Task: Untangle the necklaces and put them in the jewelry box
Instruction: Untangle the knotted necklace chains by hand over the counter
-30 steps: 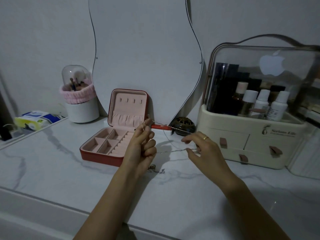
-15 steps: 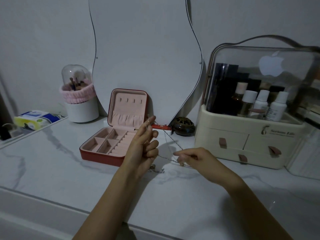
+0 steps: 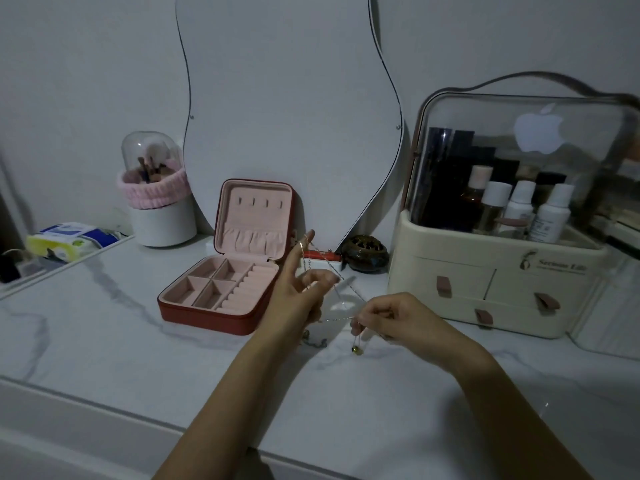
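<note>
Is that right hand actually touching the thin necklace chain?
Touching. The head view shows the right hand pinching the necklace chain between thumb and fingertips, with a small pendant hanging just below the pinch.

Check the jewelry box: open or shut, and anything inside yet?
Open and apparently empty: the jewelry box has its lid standing up, and its pink compartments show only bare lining.

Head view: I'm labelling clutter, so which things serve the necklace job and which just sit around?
In use: thin silver-chain necklaces, open red jewelry box with pink lining, left hand, right hand.
Idle: clear-lidded cream cosmetics organiser, white brush holder, dark round dish, tissue pack.
</note>
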